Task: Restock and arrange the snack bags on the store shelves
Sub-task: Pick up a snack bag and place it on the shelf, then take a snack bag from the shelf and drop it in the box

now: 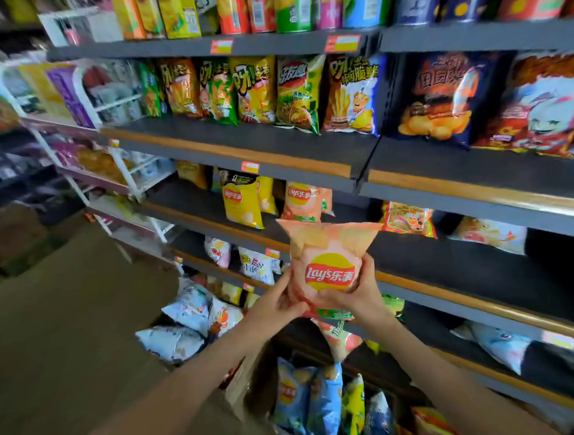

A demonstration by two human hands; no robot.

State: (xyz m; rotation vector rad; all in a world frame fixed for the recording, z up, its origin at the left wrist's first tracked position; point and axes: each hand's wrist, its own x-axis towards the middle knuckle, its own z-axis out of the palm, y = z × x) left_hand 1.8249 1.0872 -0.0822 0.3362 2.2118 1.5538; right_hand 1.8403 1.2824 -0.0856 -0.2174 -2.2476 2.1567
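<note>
gripping a pink lay's bag (328,265) (logo reads "lay's乐事"), left hand (277,306) and right hand (359,293) both clasping it, before grey shelves (447,265)

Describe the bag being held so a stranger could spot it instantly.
Start at the dark store shelves and drop to the two hands in front of them. The left hand and right hand grip a pale pink chip bag, the only bag off the shelves, with a red-and-yellow round logo.
</note>
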